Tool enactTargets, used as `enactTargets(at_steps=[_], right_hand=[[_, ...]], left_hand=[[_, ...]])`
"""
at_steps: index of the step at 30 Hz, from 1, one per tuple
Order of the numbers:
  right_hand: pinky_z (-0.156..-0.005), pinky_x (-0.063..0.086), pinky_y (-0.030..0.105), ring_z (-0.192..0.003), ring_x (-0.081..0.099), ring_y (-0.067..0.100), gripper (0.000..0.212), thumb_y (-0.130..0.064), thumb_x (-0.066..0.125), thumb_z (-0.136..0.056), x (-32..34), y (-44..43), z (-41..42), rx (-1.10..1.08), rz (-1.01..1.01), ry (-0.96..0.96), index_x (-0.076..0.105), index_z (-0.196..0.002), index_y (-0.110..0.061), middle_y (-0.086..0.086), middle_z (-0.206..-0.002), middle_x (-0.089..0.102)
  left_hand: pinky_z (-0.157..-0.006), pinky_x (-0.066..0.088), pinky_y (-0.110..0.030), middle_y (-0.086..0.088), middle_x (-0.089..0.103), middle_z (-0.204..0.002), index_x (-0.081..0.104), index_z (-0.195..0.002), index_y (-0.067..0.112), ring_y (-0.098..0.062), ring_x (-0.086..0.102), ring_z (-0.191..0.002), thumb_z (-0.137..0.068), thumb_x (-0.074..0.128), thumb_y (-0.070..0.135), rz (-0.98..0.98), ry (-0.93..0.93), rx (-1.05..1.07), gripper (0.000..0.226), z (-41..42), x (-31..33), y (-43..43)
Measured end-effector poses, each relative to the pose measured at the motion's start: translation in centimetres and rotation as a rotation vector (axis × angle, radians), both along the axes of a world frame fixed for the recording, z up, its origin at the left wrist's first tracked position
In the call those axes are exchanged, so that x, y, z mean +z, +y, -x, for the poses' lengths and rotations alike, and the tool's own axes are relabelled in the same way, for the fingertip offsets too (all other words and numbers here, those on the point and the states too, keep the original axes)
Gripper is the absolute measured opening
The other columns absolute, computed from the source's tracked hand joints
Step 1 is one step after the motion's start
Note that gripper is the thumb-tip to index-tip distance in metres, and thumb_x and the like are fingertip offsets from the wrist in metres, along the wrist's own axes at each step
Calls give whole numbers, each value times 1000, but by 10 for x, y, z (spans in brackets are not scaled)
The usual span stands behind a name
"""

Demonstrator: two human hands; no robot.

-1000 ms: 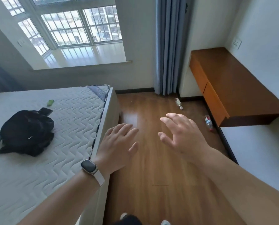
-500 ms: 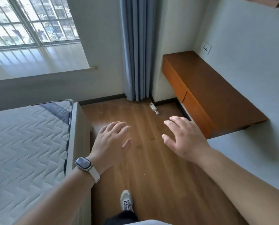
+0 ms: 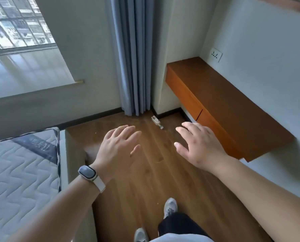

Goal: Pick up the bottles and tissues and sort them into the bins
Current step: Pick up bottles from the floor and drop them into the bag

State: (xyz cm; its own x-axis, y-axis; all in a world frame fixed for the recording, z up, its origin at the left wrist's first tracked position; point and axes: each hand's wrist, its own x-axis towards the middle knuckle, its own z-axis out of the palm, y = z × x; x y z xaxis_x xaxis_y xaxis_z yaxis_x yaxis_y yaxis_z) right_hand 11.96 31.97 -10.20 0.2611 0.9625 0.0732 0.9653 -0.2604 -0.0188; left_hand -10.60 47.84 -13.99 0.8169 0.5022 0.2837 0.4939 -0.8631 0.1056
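A small clear plastic bottle lies on its side on the wooden floor, close to the wall corner below the blue curtain. My left hand, with a watch on the wrist, is held out over the floor, fingers straight and empty. My right hand is also stretched forward with spread fingers and holds nothing. The bottle lies on the floor beyond and between the two hands. No tissue and no bin is in view.
A bed with a white quilted mattress fills the left side. A brown wall-mounted desk juts out on the right. The blue curtain hangs at the corner. My feet in grey shoes stand on the wooden floor.
The view has swung right and moved forward toward the corner; the black bag and the second bottle under the desk have left the view. Both hands stay stretched out and empty.
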Motion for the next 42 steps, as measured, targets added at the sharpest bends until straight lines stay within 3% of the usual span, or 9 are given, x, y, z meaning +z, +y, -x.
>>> enactTargets(at_steps=[22, 32, 42], right_hand=[[-99, 42, 43, -123, 46, 25, 52, -51, 38, -93, -43, 235, -248, 59, -22, 147, 53, -129, -17, 7, -133, 52], [-99, 43, 43, -126, 45, 26, 54, -52, 35, -94, -71, 277, -306, -59, 24, 198, 51, -132, -18, 6, -136, 51], [-93, 45, 44, -119, 48, 28, 53, -52, 35, -93, -126, 359, -336, -208, 147, 234, 49, -133, -19, 5, -134, 50]], left_hand=[[-102, 42, -44, 0, 56, -136, 58, -131, 22, -26, 50, -127, -91, 48, 43, -22, 206, 33, 47, -247, 0, 218], [-101, 42, -44, 2, 56, -136, 57, -132, 23, -24, 51, -126, -89, 47, 43, 38, 267, -38, 49, -317, -20, 276], [-99, 43, -46, -1, 59, -133, 60, -128, 21, -27, 51, -125, -88, 49, 41, 157, 264, -177, 46, -389, -91, 378]])
